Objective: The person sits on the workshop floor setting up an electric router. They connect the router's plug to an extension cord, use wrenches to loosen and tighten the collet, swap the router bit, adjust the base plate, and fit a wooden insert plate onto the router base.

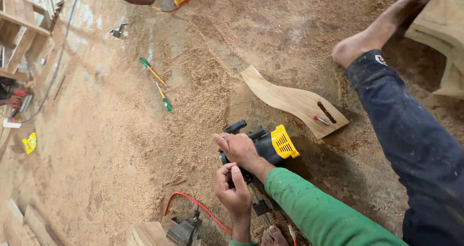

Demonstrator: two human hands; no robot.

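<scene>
Right hand (240, 149): lies on the router (263, 147), fingers wrapped over its black body.
Left hand (233, 188): fingers curled together, pressed against the router's base, just below the right fingers.
Router: on the sawdust floor (121, 144).
Board (292, 101): beyond the fingers, apart.

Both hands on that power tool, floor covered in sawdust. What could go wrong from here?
1. Both the left hand and right hand sit right on the power tool; if it starts, fingers may be caught.
2. A bare foot and toes lie close to the work, unprotected.
3. The red cord loops through thick sawdust and could snag or trip someone.
</scene>
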